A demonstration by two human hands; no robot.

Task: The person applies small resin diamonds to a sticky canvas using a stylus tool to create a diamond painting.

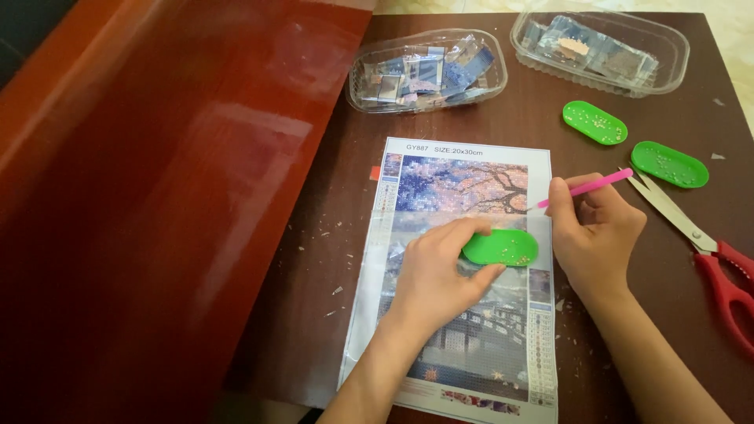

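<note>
1. The left hand (440, 271) lies palm down on the diamond-painting canvas (463, 275), its forearm coming up from the bottom edge; thumb and fingers curl round the left end of a green oval bead tray (503, 246), holding it on the canvas.
2. That tray sits near the middle of the canvas, toward its right side, with a scatter of small pale beads in it.
3. The right hand (597, 228) rests at the canvas's right edge, fingers pinched round a pink applicator pen (589, 187); the pen slants, its tip down-left on the picture's tree section, its back end up-right.
4. Two more green oval trays (594, 122) (669, 163) lie on the dark wooden table (542, 110) to the right of the canvas, each holding a few beads.
5. Two clear plastic tubs (428, 71) (601, 49) stand beyond the canvas, filled with small bead packets.
6. Red-handled scissors (707, 243) lie just right of the right hand, blades shut.
</note>
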